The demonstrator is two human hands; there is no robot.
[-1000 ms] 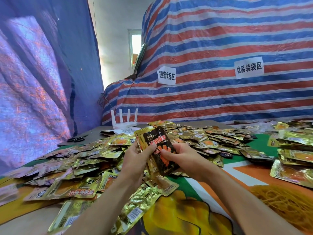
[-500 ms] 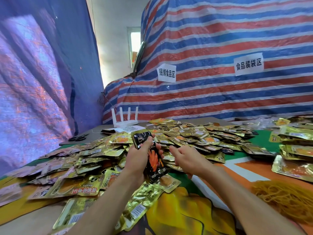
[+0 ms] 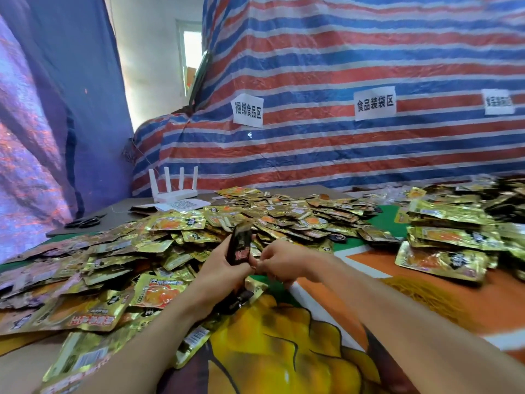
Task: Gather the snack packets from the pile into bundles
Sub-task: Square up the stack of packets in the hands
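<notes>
My left hand (image 3: 220,265) grips a bundle of dark snack packets (image 3: 239,245), held upright and edge-on above the table. My right hand (image 3: 284,260) is close on the bundle's right, its curled fingertips pinching the lower edge. A wide pile of gold and dark snack packets (image 3: 170,231) spreads behind and to the left of both hands. More loose packets (image 3: 93,305) lie by my left forearm.
Stacked gold packets (image 3: 449,237) lie at the right. A heap of yellow rubber bands (image 3: 426,294) lies by my right forearm on the printed cloth (image 3: 270,351). A white router (image 3: 176,191) and scissors (image 3: 85,221) are at the back left. Striped tarpaulin hangs behind.
The bundle has turned from flat-faced to edge-on in my left hand. My right hand let go, then came back to the bundle's lower edge.
</notes>
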